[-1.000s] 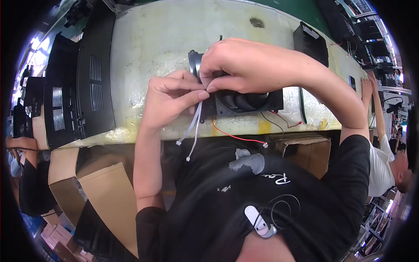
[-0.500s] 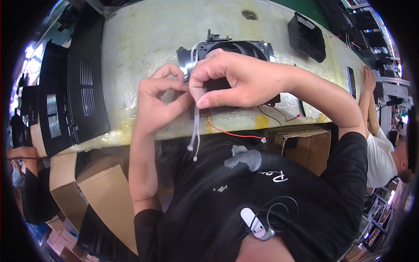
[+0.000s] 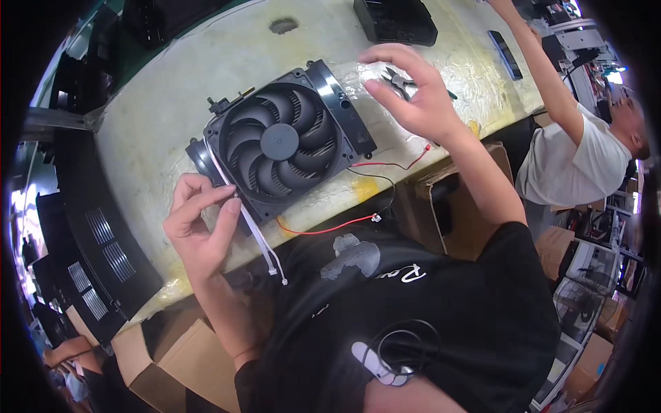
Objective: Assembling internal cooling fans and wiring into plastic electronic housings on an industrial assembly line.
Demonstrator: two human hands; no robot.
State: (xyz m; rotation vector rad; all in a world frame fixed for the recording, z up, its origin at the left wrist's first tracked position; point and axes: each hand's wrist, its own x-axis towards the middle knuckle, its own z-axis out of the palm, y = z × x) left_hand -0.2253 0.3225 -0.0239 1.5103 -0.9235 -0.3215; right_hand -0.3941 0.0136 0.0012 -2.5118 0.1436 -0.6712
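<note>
A black square fan (image 3: 279, 142) with curved blades sits in a dark frame on the table. White cables (image 3: 256, 230) run down its left side and hang past the table's near edge, small white plugs at their ends. Thumb and forefinger of my left hand (image 3: 203, 224) pinch these cables at the fan's near left corner. To the right of the fan, my right hand (image 3: 423, 100) is raised with thumb and fingers apart, holding nothing. Just beside its thumb lies a pair of side cutters (image 3: 398, 82). Red wires (image 3: 323, 230) and a black wire trail from the fan's near side.
A black open box (image 3: 396, 22) stands at the far side of the table, with a dark flat object (image 3: 506, 55) to its right. Slotted black panels (image 3: 110, 241) line the left. Cardboard boxes (image 3: 196, 358) sit below the near edge. A person in white (image 3: 575, 151) reaches in from the right.
My right hand has let go of the white cables and moved right, toward the side cutters, opening up. The fan is now uncovered. My left hand stays at the cables; the whole view has turned.
</note>
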